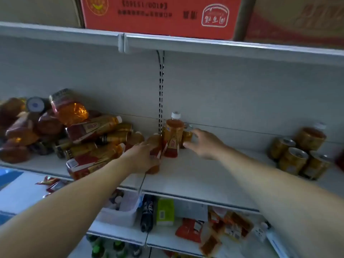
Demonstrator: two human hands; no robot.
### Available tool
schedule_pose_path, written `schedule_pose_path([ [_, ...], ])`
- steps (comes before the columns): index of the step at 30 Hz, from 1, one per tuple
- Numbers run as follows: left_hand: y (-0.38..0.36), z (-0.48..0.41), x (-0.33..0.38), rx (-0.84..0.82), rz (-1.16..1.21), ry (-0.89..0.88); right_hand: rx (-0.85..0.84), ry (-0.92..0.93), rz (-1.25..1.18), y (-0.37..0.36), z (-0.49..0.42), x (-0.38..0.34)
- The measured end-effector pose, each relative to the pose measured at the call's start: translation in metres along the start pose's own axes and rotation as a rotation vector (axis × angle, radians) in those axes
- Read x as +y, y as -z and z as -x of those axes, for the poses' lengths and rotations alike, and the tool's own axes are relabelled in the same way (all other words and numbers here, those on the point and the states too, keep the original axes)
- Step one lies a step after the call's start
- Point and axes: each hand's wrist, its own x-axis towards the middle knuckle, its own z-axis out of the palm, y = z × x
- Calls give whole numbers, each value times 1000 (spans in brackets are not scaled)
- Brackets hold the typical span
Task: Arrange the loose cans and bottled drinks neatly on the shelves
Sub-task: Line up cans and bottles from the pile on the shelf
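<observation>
Head-worn wide view, forward and down, close to shelf (195, 175).

This is a shop, plain as day. White metal retail shelving fills the frame: a middle shelf (195, 175) runs right across, and a slotted upright (161, 90) climbs the back panel at centre. The upper shelf (223, 47) has a ticket-strip front edge, and a red printed carton (158, 13) sits on it at the top. At left lies a heap of bottles (89, 127), all sharing one label. At right stands a cluster of matching gold cans (294, 159). Along the bottom, the lower shelf holds snack packets (189, 229) and a green pack (164, 211).
</observation>
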Motion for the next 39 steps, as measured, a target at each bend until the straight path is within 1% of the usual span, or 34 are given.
schedule_pose_path([
  [3,3,-24,6,72,23,-34,0,53,-88,-2,-33,4],
  [4,5,-32,6,72,17,-28,-4,61,-112,-4,-41,2],
  [10,4,-73,1,33,-15,70,33,47,-271,-22,-81,-6],
  [14,0,-89,-9,-14,-14,21,44,18,-326,-31,-87,-8],
  [16,-3,-90,-11,-46,18,-12,64,5,-365,-33,-84,-9],
  [19,-5,-93,-16,-57,24,-54,146,-5,-383,-34,-75,-10],
  [25,-9,-94,-14,-102,-49,-171,264,-94,-462,-38,-48,-7],
  [29,-13,-91,-1,-107,69,-220,370,-168,-504,-40,-31,-5],
  [33,-23,-89,21,-171,256,-286,452,-206,-542,-32,-12,-3],
  [38,-45,-91,52,-304,241,-294,520,-270,-525,-13,22,15],
  [39,-51,-90,61,-334,276,-285,535,-286,-521,-9,31,21],
])
